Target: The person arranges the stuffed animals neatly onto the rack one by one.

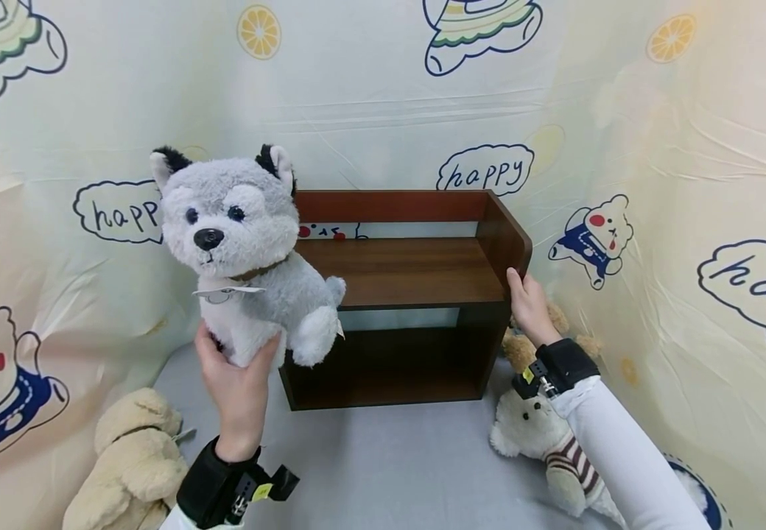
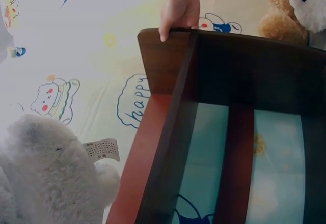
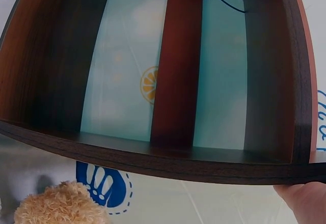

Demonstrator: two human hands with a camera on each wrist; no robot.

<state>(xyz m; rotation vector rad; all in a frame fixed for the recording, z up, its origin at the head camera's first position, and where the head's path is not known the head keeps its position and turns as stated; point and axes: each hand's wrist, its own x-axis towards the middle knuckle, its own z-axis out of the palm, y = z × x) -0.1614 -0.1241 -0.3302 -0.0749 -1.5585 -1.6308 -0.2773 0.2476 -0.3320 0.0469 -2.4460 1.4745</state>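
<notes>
1. Left hand [image 1: 240,390] grasps the husky plush [image 1: 250,246] low, round its underside; toy rides directly above the grip, in front of the shelf [image 1: 416,272].
2. Large head sits high over those fingers. A slack hold could let it topple or roll out.
3. Right hand [image 1: 530,308] pinches the shelf's side panel, thumb on the inner face. An uneven tug there might skew or tip the shelf.
4. Upper board lies behind and right of the left grip; toy carried too low could snag its rump on the board's front edge.
5. Striped-sweater plush [image 1: 532,427] below the right grip, brown plush [image 1: 521,352] just beside it: a dropped forearm could knock either.
</notes>
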